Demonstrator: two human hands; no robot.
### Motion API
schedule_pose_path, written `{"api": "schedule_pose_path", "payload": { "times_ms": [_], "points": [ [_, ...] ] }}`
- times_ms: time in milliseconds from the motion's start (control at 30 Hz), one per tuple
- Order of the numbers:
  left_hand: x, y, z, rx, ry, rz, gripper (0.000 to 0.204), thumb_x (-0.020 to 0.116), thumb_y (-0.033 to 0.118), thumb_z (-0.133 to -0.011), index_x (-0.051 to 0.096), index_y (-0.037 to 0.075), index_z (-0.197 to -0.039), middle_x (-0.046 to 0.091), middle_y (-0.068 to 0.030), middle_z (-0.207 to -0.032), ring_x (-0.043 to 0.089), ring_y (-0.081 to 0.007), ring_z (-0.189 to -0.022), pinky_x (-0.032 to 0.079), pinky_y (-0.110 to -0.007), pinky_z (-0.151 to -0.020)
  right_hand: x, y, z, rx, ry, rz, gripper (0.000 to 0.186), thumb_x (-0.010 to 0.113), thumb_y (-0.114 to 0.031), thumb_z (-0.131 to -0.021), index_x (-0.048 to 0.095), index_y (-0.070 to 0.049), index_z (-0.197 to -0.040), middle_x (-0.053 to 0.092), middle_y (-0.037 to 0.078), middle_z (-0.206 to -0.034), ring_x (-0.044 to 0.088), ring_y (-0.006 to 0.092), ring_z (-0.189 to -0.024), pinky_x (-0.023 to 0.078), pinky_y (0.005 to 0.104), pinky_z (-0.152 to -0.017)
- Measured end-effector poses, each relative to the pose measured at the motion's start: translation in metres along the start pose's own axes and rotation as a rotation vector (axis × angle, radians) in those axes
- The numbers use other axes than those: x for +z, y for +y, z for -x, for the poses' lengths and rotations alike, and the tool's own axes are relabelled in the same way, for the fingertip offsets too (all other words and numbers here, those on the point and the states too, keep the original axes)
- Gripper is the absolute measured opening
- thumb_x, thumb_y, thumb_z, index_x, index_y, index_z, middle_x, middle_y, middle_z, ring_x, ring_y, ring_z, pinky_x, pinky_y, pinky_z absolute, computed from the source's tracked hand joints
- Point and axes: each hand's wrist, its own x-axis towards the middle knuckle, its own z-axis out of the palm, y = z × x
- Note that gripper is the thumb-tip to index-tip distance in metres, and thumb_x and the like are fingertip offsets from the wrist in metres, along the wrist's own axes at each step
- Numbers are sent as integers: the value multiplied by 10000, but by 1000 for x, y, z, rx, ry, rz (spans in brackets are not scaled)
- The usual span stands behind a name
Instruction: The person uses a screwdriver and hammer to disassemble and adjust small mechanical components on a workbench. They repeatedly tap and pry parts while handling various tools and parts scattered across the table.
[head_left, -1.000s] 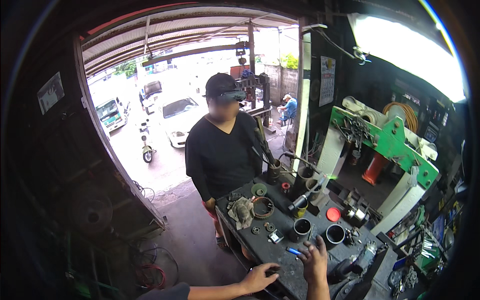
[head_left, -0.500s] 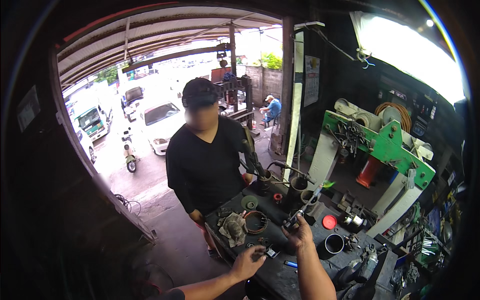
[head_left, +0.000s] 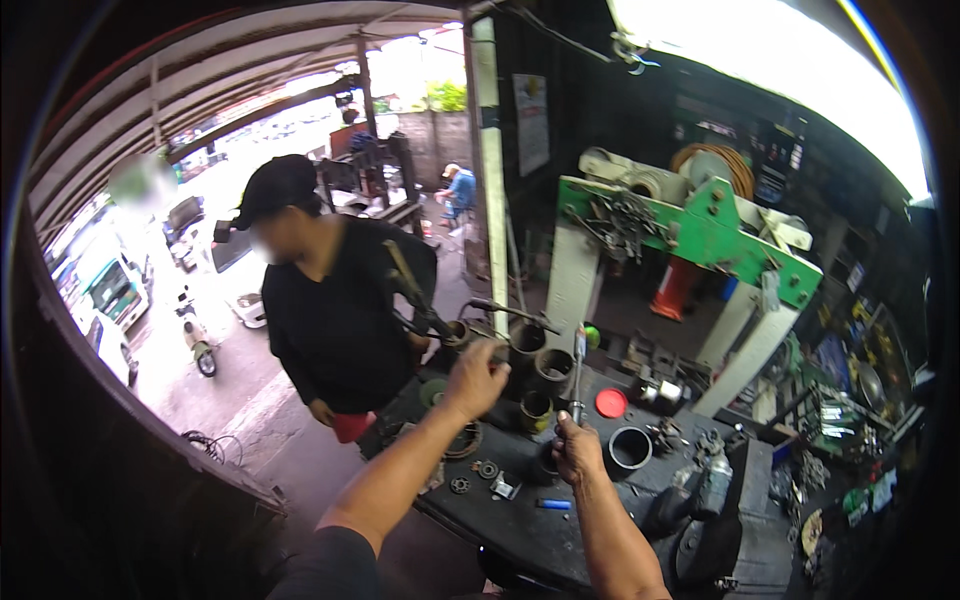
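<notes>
My left hand point(head_left: 478, 378) is raised beside dark metal cylinders point(head_left: 531, 338), fingers curved and apart, with nothing clearly in it. My right hand point(head_left: 577, 448) grips a long metal tool point(head_left: 578, 373) with a shiny shaft, held upright over the black workbench point(head_left: 600, 535). Just right of it stand a dark cup point(head_left: 631, 450) and, farther back, a red lid point(head_left: 610, 403). Small toothed parts point(head_left: 460, 485) and a blue item point(head_left: 553, 504) lie nearer me on the bench.
A co-worker point(head_left: 330, 320) in black stands across the bench's left end. A green-and-white steel press frame point(head_left: 690, 235) is behind it on the right. Another person point(head_left: 457, 192) sits outside by the wall. A scooter point(head_left: 195, 340) and vehicles are beyond the doorway.
My left hand has moved up and forward toward the cylinders. My right hand has taken hold of the metal tool and raised it. My view has swung right; the co-worker has turned sideways.
</notes>
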Motion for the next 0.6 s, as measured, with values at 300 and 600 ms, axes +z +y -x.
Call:
{"api": "schedule_pose_path", "payload": {
  "times_ms": [300,600],
  "points": [
    [55,-71,-118,144,-16,-599,205,562,183,-1040,667,65,-1171,674,-175,-1198,688,-359,-1157,607,-484,-953,-65,9,104,-194,182,374,224,856,-116,-893,665,-15,-953,618,19,-675,516,125,-498,420,321,-477],
    [80,-165,-194,-238,-398,-644,270,698,213,-951,833,53,-1121,805,-195,-1152,785,-379,-1064,627,-531,-890,-127,41,220,-50,190,693,249,873,-173,-903,687,-18,-846,641,14,-648,582,102,-551,453,316,-502]
  ]
}}
